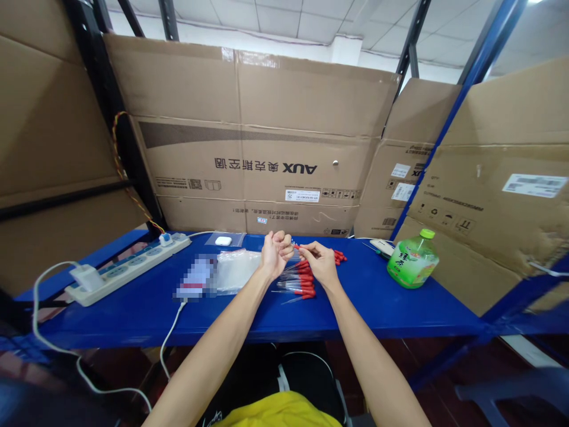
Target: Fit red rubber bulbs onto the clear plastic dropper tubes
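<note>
Between my hands, over the blue table, is a small red-handled tool (pixel 297 247). My right hand (pixel 322 263) pinches its red end between thumb and fingers. Curled into a loose fist, my left hand (pixel 277 254) is at the tool's other end; whatever its fingers hold is hidden. Just below my hands lies a row of similar red-handled tools (pixel 304 283) with thin, pale shafts pointing left. More red handles (pixel 340 257) show behind my right hand. Left of my left wrist lie clear plastic bags (pixel 237 270), partly covered by my forearm.
A blurred-out phone (pixel 195 277) with a white cable and a power strip (pixel 133 267) occupy the left side. Behind them sits a white case (pixel 223 241). A green drink bottle (pixel 413 261) and a white-handled tool (pixel 382 247) stand right. Cardboard panels (pixel 267 142) wall the blue table (pixel 368 308).
</note>
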